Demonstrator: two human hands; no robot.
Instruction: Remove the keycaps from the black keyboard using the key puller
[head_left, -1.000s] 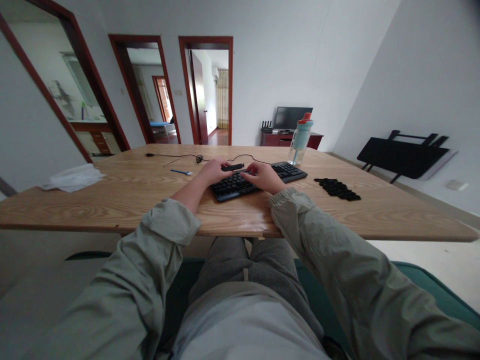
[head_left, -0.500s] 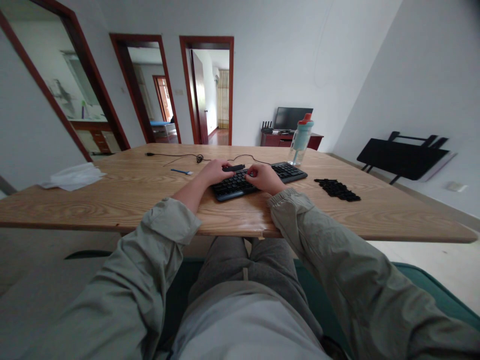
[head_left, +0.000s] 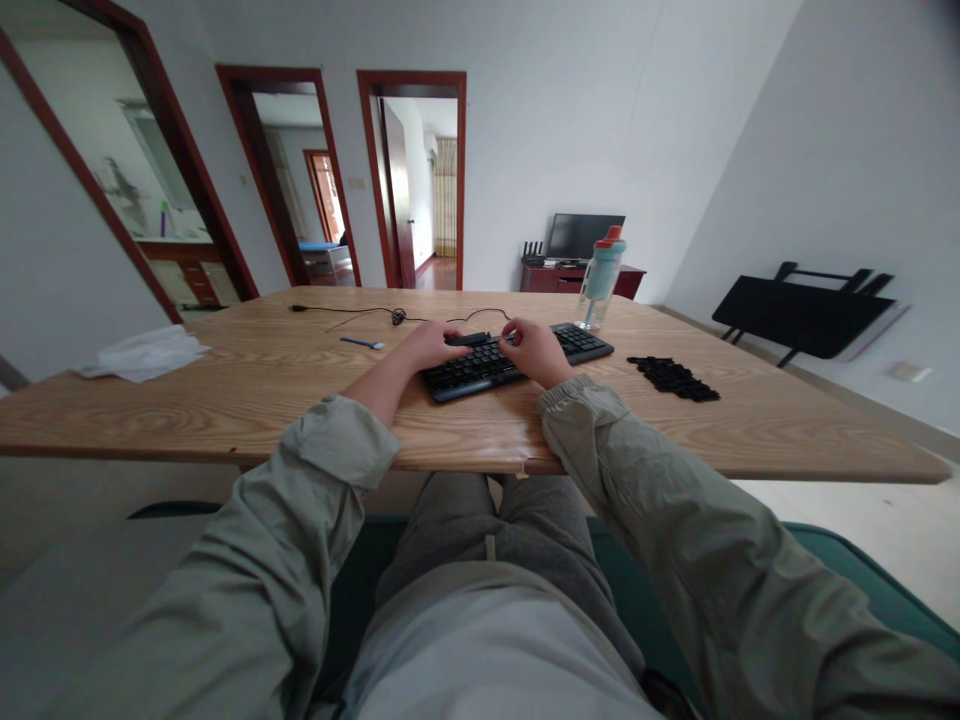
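Observation:
A black keyboard (head_left: 480, 366) lies on the wooden table (head_left: 247, 390) straight ahead of me. My left hand (head_left: 426, 345) rests at the keyboard's left end with its fingers closed on a long black key, the space bar (head_left: 469, 339), held over the keys. My right hand (head_left: 531, 352) is at the middle of the keyboard, fingers curled and pinching the bar's right end. A pile of loose black keycaps (head_left: 673, 378) sits on the table to the right of the keyboard.
A teal water bottle (head_left: 601, 278) stands behind the keyboard's right end. A black cable (head_left: 375, 313) and a small blue tool (head_left: 363, 343) lie at the back left. White cloth (head_left: 144, 354) sits at the far left edge. A folded black table (head_left: 802, 313) leans on the right wall.
The space bar has dropped lower towards the keys. My right hand has shifted slightly right and up along the keyboard; my left hand has hardly moved.

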